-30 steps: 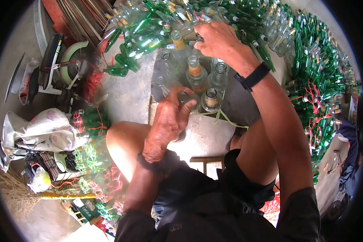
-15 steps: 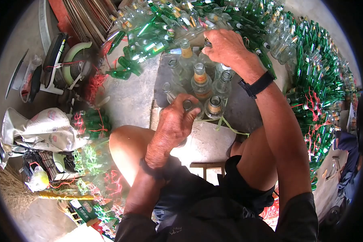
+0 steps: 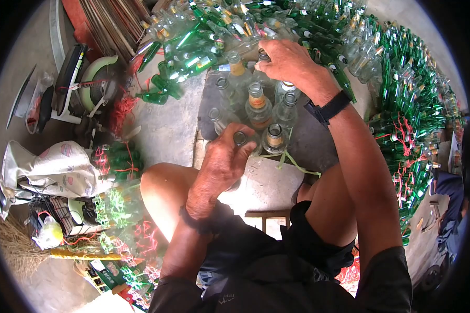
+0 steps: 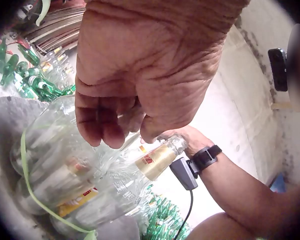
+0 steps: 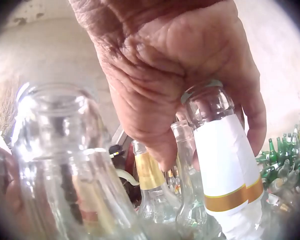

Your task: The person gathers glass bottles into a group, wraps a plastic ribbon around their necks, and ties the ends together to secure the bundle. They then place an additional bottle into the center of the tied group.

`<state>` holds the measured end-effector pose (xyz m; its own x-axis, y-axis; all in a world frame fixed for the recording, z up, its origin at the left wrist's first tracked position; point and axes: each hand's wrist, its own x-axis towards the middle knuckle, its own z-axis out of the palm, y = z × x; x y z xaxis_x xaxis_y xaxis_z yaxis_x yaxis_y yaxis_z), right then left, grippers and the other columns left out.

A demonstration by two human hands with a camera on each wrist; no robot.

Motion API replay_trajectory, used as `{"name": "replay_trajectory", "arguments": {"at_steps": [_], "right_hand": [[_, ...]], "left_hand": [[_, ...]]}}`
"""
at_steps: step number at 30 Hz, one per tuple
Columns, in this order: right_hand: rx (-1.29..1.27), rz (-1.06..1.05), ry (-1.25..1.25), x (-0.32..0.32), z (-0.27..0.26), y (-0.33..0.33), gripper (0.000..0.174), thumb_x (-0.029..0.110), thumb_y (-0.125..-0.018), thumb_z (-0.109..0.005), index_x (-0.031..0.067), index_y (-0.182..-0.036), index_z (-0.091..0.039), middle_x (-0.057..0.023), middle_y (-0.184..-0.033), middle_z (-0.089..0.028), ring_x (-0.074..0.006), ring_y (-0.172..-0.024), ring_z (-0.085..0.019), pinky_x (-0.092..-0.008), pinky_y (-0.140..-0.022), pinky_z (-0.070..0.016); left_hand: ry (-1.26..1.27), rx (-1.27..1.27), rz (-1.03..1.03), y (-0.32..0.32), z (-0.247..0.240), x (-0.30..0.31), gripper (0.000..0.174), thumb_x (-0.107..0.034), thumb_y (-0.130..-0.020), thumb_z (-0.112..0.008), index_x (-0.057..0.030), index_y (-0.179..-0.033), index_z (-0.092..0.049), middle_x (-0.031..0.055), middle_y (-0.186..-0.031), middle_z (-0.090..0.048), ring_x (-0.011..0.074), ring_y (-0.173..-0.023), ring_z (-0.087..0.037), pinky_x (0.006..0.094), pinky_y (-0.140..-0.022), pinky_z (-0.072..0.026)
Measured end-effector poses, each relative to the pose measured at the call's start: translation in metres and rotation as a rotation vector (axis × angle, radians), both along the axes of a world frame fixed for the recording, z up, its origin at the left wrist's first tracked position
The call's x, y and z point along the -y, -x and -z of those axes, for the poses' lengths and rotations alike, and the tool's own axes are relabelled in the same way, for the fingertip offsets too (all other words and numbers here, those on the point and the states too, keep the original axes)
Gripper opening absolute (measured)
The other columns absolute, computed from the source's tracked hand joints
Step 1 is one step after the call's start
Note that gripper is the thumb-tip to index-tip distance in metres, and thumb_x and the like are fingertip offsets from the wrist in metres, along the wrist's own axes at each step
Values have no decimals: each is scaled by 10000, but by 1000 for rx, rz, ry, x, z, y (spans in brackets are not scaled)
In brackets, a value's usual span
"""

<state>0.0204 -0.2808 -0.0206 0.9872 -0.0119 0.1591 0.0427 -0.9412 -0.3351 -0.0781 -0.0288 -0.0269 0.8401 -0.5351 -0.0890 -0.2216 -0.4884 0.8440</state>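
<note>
Clear glass bottles [image 3: 258, 107] stand clustered at centre frame; the left hand [image 3: 219, 159] and right hand [image 3: 291, 61] each grip one by its neck. An uneven push could topple others, their spacing being close.

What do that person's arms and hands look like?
The left hand and right hand are bare, with creased palms. Each wrist wears a black strap, and the right one has a grey box with a thin dark cable. The sleeves are short and dark.
</note>
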Motion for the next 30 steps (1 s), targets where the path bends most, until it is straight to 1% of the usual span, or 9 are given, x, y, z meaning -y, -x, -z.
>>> {"name": "replay_trajectory", "arguments": {"at_steps": [3,6,8,9,11,16,18,22,30], "right_hand": [[-54,-7,28,0,-3,3,450,298,-864,-750,16,-1196,-636,-204,-963,-712,-407,-976,-685,-503,-861,-532],[101,-3,55,-1,-6,10,456,316,-871,-740,15,-1193,-624,-212,-938,-704,-421,-941,-682,-507,-836,-536],[368,-29,124,-1,-14,17,365,335,-867,-706,29,-1066,-690,-199,-1062,-722,-397,-1024,-687,-517,-915,-524],[366,-29,125,-7,-32,25,365,335,-867,-706,29,-1066,-690,-199,-1062,-722,-397,-1024,-687,-517,-915,-524],[-167,-92,-41,-26,-71,43,368,355,-845,-726,27,-1011,-710,-189,-1025,-729,-396,-1005,-690,-515,-906,-521],[-118,-209,69,-41,-25,55,338,335,-817,-742,23,-943,-712,-186,-955,-729,-405,-972,-691,-538,-888,-512],[173,-255,59,-44,-15,53,268,274,-819,-729,22,-904,-707,-213,-771,-676,-415,-819,-681,-519,-782,-515],[-83,-237,47,-48,-24,53,229,226,-800,-711,22,-903,-707,-204,-939,-718,-414,-962,-683,-544,-869,-506],[-2,-321,3,-56,-21,60,209,192,-783,-674,-17,-801,-669,-243,-743,-654,-453,-791,-664,-530,-726,-520]], "left_hand": [[20,7,3,0,5,0,216,-74,-964,-649,-45,-1174,-606,90,-717,-604,163,-664,-547,325,-659,-482],[-3,-25,4,-1,-1,-1,218,-77,-966,-649,-44,-1176,-604,90,-718,-604,169,-668,-550,329,-666,-484],[-40,-65,5,-1,-1,-1,220,-80,-966,-650,-44,-1178,-602,92,-719,-606,173,-670,-553,332,-670,-485],[0,-15,4,-1,3,-1,246,-79,-947,-682,-49,-1175,-595,127,-718,-615,194,-618,-580,352,-631,-489],[40,35,2,-1,7,-2,276,-78,-928,-714,-53,-1173,-589,162,-717,-623,216,-565,-608,373,-592,-494],[-1,39,2,-2,11,-2,294,-75,-916,-724,-62,-1176,-587,185,-744,-640,253,-604,-634,386,-618,-508],[38,82,3,-2,18,-3,294,-82,-916,-726,-64,-1174,-587,186,-741,-639,262,-615,-639,391,-624,-509],[-47,-32,-10,-1,3,-2,292,-107,-920,-728,-70,-1173,-587,194,-752,-645,282,-642,-652,404,-641,-513],[47,30,-6,-2,15,-2,293,-102,-926,-721,-67,-1182,-583,191,-752,-649,276,-634,-644,399,-636,-510]]}}
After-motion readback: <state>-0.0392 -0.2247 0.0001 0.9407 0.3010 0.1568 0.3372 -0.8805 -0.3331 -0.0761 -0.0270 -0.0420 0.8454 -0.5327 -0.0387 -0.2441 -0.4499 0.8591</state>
